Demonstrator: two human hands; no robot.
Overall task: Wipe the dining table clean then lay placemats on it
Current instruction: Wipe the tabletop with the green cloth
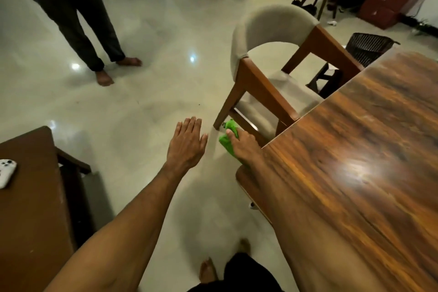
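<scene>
The dark glossy wooden dining table (355, 161) fills the right side of the head view. My right hand (244, 143) grips a crumpled green cloth (228, 136) just off the table's left corner, over the floor. My left hand (187, 143) hovers to the left of it above the floor, palm down, fingers straight and together, holding nothing. No placemats are in view.
A beige cushioned wooden chair (267, 61) stands at the table's far left side. A brown side table (28, 197) with a white controller (7, 172) sits at the left. A person (78, 19) stands on the tiled floor at the upper left. A black bin (369, 46) is behind the table.
</scene>
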